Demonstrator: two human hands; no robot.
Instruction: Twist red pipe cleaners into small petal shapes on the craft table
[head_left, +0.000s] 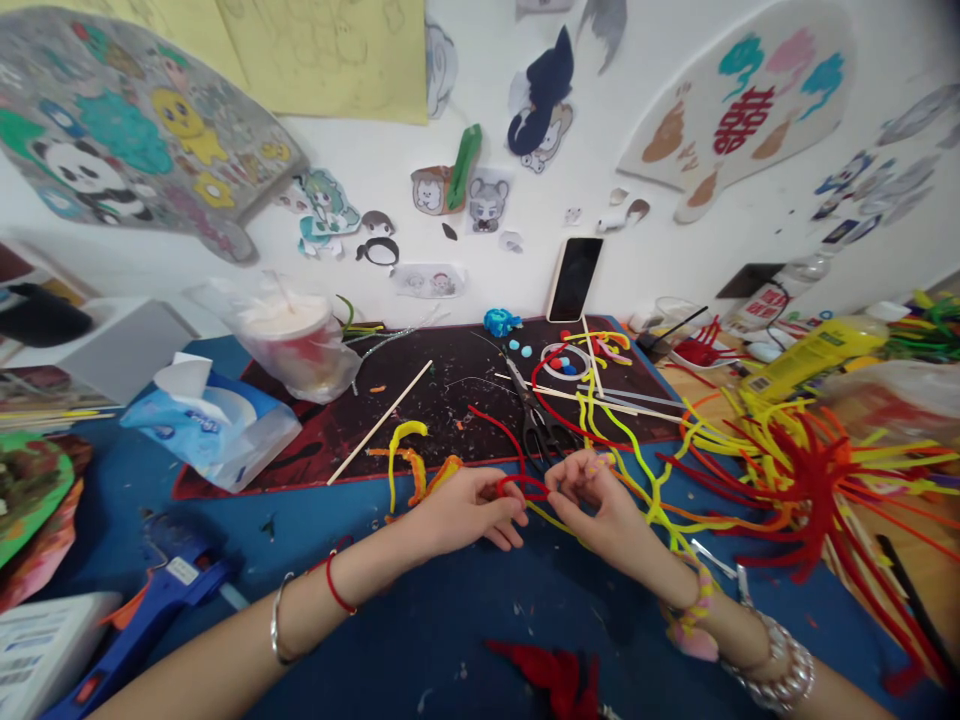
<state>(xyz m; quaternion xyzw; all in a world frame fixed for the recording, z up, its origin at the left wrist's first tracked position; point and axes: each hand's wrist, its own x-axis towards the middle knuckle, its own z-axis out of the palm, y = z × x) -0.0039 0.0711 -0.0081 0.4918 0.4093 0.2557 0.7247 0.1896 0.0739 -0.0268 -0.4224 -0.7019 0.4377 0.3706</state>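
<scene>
A red pipe cleaner (534, 488), bent into a loop, spans the gap between my two hands above the blue table. The fingers of my left hand (474, 508) are closed on its left side. From the right, my right hand (600, 508) pinches it between thumb and fingers. Just behind lie black-handled scissors (538, 420), with a red strand curving beside them. Yellow and orange pipe cleaners (415, 465) rest beyond my left hand. Yellow-green ones (651, 485) stretch past my right wrist. A red fuzzy piece (553, 678) lies close to me, partly cut off by the frame.
At left are a blue glue gun (180, 575), a tissue pack (247, 430) and a bagged cup (289, 345). A wooden stick (381, 422) lies on the dark mat (330, 440). A phone (576, 280) leans on the wall. Bundled red pipe cleaners (817, 485) and a yellow bottle (817, 355) fill the right.
</scene>
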